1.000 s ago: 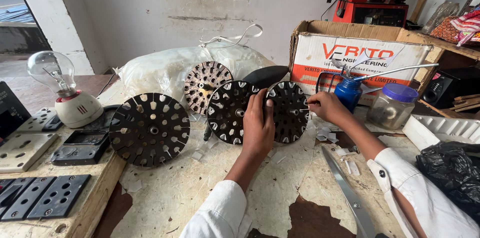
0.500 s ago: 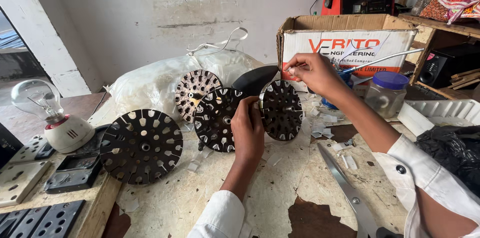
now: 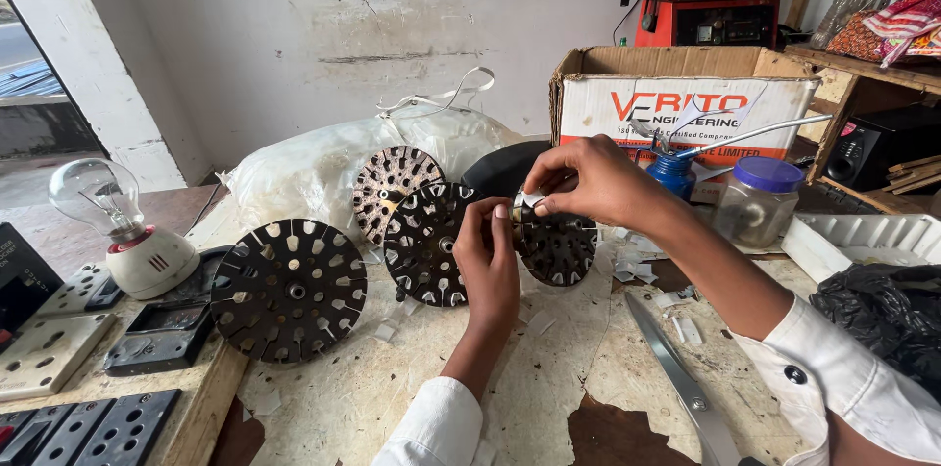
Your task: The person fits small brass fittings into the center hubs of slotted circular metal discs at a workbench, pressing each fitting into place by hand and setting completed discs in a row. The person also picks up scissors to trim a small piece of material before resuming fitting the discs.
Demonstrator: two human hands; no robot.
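**benchwatcher:** Watching the head cam feed here. My left hand (image 3: 487,255) is up against the rim of a dark slotted metal disc (image 3: 557,243) that's standing on edge on the workbench (image 3: 549,378), just right of a second slotted disc (image 3: 423,243). Fingers are curled together on the rim. My right hand (image 3: 588,182) sits above it, thumb and forefinger pinched shut on a small white slip of paper (image 3: 530,198) right at the disc's top edge.

**coilguy:** How do you reckon those two bits handle?

**benchwatcher:** The disc looks like stacked steel, so I'd guess heavy and dead stiff, with sharpish slot edges. Best held by the outer rim, like the left hand does, since it could roll or tip off its edge. The slip is the opposite: feather light, floppy, easy to crease or drop. Pinch it near one end.

**coilguy:** Which way's everything facing?

**benchwatcher:** The disc's flat face points toward me, tilted back slightly, so its axle line runs away from the camera toward the cardboard box (image 3: 686,98). The slip is too small to be sure of, but its long side seems to lie roughly level, pointing left, near the rim's slots.
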